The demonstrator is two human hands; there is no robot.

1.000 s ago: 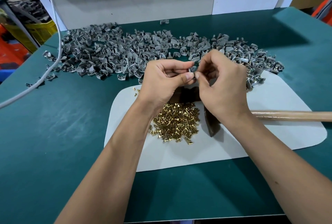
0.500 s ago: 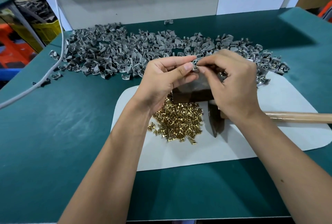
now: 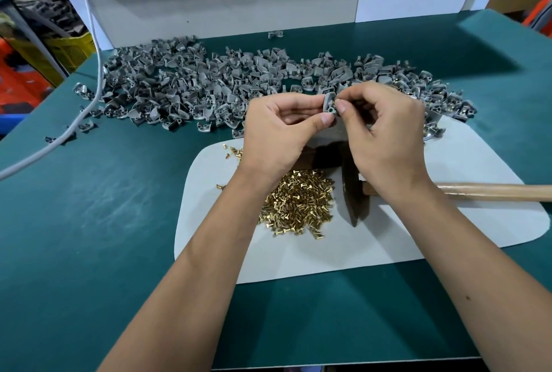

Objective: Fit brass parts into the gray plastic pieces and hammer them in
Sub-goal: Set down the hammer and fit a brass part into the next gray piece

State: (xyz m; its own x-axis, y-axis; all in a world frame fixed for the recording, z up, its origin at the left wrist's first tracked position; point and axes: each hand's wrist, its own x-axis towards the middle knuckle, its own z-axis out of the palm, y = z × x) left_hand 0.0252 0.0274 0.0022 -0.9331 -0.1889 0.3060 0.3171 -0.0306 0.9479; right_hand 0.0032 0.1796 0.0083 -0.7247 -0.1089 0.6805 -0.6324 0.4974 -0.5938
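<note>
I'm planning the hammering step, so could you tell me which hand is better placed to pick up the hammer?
Probably the right hand: the hammer lies under it, handle running off to the right. The left hand pinches the gray piece.

Bare forearms, no sleeves

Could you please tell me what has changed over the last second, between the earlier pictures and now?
Very little. Both hands stay raised together over the mat: the left hand keeps pinching the gray piece, the right hand keeps working at it with its fingertips. The hammer, brass pile and gray heap lie as before.
</note>
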